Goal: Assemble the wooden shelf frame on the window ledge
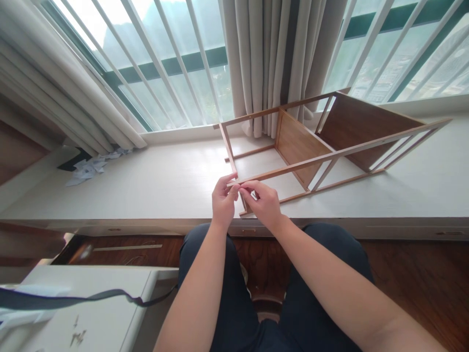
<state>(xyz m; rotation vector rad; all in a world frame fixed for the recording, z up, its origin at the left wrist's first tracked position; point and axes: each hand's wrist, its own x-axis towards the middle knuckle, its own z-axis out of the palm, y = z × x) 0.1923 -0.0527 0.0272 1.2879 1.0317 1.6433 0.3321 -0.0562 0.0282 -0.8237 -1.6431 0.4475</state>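
A wooden shelf frame (322, 142) lies on its side on the white window ledge (154, 181), with two brown panels fixed between thin rails. My left hand (222, 201) and my right hand (263, 203) meet at the frame's near corner. Both pinch at the end of the long rail where it joins the upright. My right hand's fingers are curled over the joint, and whatever small part they may hold is hidden. My left thumb and forefinger close on the rail end.
Grey curtains (271, 58) hang behind the frame, more curtains (54, 93) at the left. Crumpled white paper (91, 168) lies at the ledge's left end. A white table (84, 303) with a dark strap (91, 297) stands at lower left. My knees are below the ledge.
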